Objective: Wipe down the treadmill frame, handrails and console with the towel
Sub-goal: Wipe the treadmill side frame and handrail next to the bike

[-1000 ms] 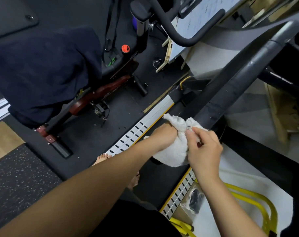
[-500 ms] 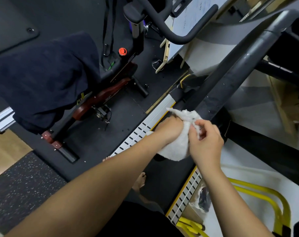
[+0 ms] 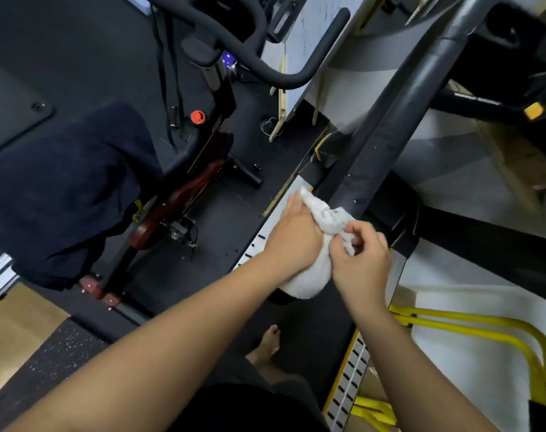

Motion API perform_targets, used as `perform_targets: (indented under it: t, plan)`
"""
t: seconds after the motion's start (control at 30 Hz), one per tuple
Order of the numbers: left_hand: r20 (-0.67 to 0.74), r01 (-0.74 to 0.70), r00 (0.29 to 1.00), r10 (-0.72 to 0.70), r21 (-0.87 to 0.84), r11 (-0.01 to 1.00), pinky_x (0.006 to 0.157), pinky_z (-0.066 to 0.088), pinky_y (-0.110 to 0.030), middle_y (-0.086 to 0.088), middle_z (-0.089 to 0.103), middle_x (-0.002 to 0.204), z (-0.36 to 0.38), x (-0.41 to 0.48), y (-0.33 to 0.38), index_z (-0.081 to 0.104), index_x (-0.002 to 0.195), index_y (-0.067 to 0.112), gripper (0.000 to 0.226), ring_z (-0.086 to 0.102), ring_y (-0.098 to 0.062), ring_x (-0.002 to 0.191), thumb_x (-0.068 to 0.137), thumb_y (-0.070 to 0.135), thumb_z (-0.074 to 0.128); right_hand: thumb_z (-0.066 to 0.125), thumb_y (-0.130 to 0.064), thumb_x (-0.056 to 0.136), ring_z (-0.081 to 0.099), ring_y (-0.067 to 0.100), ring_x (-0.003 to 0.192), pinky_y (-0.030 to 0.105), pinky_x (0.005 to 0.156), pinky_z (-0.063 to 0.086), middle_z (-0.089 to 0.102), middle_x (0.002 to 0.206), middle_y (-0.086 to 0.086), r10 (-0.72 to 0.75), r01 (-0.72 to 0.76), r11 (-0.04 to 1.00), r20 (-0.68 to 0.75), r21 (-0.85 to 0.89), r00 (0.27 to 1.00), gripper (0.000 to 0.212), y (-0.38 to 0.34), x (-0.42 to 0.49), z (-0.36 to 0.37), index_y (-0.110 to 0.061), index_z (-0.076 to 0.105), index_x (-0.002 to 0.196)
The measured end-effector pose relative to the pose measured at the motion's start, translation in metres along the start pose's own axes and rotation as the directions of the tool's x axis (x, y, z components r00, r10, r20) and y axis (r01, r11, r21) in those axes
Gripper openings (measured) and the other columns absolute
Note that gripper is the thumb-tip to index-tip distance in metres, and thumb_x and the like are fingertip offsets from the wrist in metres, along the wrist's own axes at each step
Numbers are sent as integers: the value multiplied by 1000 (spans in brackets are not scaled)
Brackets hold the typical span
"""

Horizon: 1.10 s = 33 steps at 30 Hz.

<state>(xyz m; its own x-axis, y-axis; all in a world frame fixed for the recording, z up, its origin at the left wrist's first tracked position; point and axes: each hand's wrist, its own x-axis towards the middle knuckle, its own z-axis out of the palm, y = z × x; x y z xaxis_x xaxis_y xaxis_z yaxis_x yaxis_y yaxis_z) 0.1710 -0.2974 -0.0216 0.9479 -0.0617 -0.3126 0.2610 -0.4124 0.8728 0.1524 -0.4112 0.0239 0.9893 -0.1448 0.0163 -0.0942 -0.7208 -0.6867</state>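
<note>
A white towel [image 3: 316, 269] is bunched between both hands at the centre of the head view. My left hand [image 3: 292, 233] wraps round its left side, and my right hand [image 3: 360, 260] pinches its upper right corner with thumb and fingers. The towel's top touches the lower end of the treadmill's thick black handrail [image 3: 387, 129], which rises to the upper right toward the dark console [image 3: 515, 42]. Silver slotted side rails [image 3: 351, 381] of the treadmill frame run below the hands, either side of the black belt [image 3: 309, 335].
An exercise bike [image 3: 184, 188] draped with a dark blue cloth [image 3: 62, 188] stands to the left on black matting. A yellow tubular frame [image 3: 499, 332] lies at the lower right. My bare foot [image 3: 267, 344] stands on the belt. Wooden boards lean at the top.
The view has tilted, so the handrail looks steeper. Both hands have kept hold of the towel at the handrail's lower end, and my right hand has re-pinched its corner.
</note>
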Motion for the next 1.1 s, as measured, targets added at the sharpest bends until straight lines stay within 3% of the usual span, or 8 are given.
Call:
perform_targets:
  t: [0.07,0.23,0.4,0.6,0.73,0.87,0.97,1.1]
  plan:
    - [2,38,999,-38,-5,999,112,35,-38,-2,42,148,2,11,0,35,144,21,82,40,-20,138,82,74,25,67,-11,82,52,-8,77,1,64,38,50,99,1,58,-58,998,2,40,998,23,-1,7,0,-30,60,90]
    - [-72,47,996,-46,10,999,88,44,-31,4,61,119,7,-59,7,47,123,29,42,59,-18,106,95,58,33,68,-5,83,56,-7,78,4,64,42,58,99,0,119,-129,976,67,176,991,30,14,-33,-5,-30,54,94]
    - [-93,-103,985,143,345,933,119,28,-40,-13,8,165,18,-58,-12,-3,156,9,72,20,-28,150,95,26,31,62,-18,90,62,-10,90,16,77,47,67,100,-16,313,-358,857,179,370,933,28,31,-58,7,-41,54,104]
    - [-117,-259,926,360,498,828,122,17,-46,-22,21,157,14,-4,19,32,151,8,59,13,-41,148,95,14,48,49,-37,93,66,21,99,45,88,52,72,96,-3,481,-532,656,246,536,842,22,40,-14,23,-28,68,99]
    - [-253,-365,818,516,465,807,106,41,-38,-15,46,129,23,-25,13,50,124,1,34,47,-32,119,91,5,57,44,-21,95,66,19,79,33,67,55,73,90,3,601,-742,381,461,552,652,24,49,-13,19,-20,68,99]
    - [-37,-480,803,595,552,682,114,35,-38,-21,47,141,17,-58,-19,59,126,4,35,45,-35,132,94,11,47,44,-9,96,65,18,67,32,59,57,70,78,6,607,-810,338,546,480,577,21,61,-43,23,-13,64,96]
    - [34,-458,837,547,590,665,119,28,-34,-21,36,153,13,-72,-17,55,138,11,42,34,-35,144,98,21,45,58,-14,90,70,23,86,48,78,59,71,98,3,636,-747,232,485,623,601,26,61,-50,25,-23,52,114]
    - [125,-369,908,401,692,620,107,40,-36,-14,19,163,11,-59,9,41,149,27,53,16,-33,151,97,38,38,67,-3,75,64,14,102,38,88,55,56,123,-1,630,-473,370,159,800,760,65,56,-33,18,-38,37,121]
